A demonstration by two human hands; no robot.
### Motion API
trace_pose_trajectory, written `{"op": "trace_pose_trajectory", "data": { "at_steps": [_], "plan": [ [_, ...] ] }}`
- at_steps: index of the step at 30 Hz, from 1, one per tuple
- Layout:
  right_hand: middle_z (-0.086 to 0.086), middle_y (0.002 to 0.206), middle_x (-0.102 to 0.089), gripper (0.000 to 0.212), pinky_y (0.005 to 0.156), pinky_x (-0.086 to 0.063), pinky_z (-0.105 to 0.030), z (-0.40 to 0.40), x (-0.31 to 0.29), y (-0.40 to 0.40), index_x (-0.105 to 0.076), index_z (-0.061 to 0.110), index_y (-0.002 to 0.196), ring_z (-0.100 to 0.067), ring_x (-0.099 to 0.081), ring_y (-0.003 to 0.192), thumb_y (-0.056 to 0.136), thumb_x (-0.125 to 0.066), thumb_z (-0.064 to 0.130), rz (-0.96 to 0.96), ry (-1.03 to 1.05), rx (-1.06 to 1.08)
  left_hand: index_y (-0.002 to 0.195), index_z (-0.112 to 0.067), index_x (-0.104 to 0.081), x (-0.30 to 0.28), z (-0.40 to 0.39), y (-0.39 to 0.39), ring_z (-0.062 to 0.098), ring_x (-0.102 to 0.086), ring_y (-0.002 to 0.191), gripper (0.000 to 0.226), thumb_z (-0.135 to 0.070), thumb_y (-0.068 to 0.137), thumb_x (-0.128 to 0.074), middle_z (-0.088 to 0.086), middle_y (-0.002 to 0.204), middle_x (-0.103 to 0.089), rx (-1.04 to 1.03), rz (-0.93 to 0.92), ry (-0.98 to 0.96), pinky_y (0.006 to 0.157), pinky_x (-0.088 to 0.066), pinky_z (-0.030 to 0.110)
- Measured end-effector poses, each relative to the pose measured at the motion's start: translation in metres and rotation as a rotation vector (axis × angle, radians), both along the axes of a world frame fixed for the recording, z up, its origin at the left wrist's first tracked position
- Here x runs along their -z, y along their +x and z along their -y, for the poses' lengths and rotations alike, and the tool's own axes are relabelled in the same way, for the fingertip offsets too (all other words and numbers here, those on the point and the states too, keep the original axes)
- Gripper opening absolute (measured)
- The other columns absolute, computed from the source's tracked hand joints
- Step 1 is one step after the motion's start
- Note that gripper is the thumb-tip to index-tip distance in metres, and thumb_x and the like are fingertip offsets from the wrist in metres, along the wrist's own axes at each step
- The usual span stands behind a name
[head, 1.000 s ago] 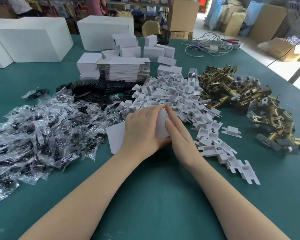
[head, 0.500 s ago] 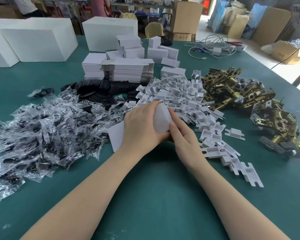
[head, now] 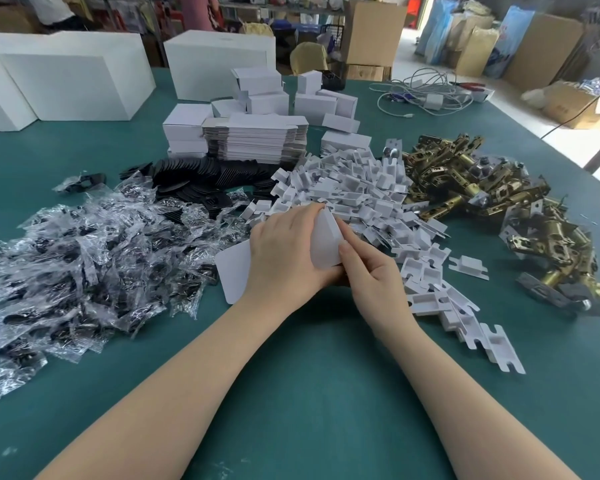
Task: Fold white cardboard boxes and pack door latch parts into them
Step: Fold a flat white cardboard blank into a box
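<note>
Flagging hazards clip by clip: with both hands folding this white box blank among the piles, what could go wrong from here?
1. The left hand and right hand work the box blank right against the white insert pile; a sweep could knock inserts around.
2. The tab near the bagged parts may snag a bag.
3. A crooked crease on the flap is possible; the fold itself is hidden.

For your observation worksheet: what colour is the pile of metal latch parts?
Brassy gold with some grey plates, seen in the head view, the only one.

White box blank [head: 323, 244] on teal table [head: 309, 393]; brass-gold latches [head: 465, 188]; seemingly black discs [head: 201, 174].
</note>
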State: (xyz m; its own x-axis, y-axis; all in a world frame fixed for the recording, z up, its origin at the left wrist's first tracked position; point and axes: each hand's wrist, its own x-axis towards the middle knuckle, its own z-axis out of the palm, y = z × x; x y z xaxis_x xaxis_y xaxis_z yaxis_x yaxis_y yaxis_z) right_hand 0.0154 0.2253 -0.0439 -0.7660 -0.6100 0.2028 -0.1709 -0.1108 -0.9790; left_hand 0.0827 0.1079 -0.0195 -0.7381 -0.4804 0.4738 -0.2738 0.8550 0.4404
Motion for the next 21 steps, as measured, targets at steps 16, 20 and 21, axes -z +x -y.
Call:
{"op": "trace_pose_trajectory", "data": {
  "at_steps": [16,20,21],
  "plan": [
    [0.024,0.140,-0.051,0.043,0.114,-0.038,-0.030,0.0008,-0.0043,0.0059,-0.043,0.041,0.138,0.008,-0.047,0.129,0.104,-0.048,0.016,-0.066,0.077,-0.042,0.140,-0.023,-0.046,0.0004,0.0074,-0.0023,0.020,-0.046,0.129,0.081,-0.049,0.069,-0.074,-0.006,0.139,-0.053,-0.041,0.020,0.040,0.104,-0.026,0.035],
    [0.014,0.103,-0.075,0.024,0.087,-0.058,-0.042,0.0016,-0.0017,0.0063,-0.069,0.034,0.119,-0.005,-0.068,0.096,0.099,-0.059,0.025,-0.005,0.028,0.156,0.137,-0.022,-0.049,-0.0014,0.0043,-0.0004,0.023,-0.049,0.124,0.084,-0.057,0.065,-0.075,-0.004,0.134,-0.057,-0.050,-0.036,0.077,0.102,-0.029,0.038],
    [0.012,0.099,-0.076,0.023,0.087,-0.058,-0.044,0.0009,-0.0010,0.0059,-0.071,0.035,0.115,-0.006,-0.068,0.093,0.098,-0.060,0.025,0.011,0.023,0.173,0.136,-0.022,-0.049,-0.0012,0.0028,-0.0005,0.022,-0.050,0.124,0.083,-0.057,0.066,-0.074,-0.004,0.133,-0.057,-0.049,-0.035,0.064,0.102,-0.029,0.038]
  ]
}}
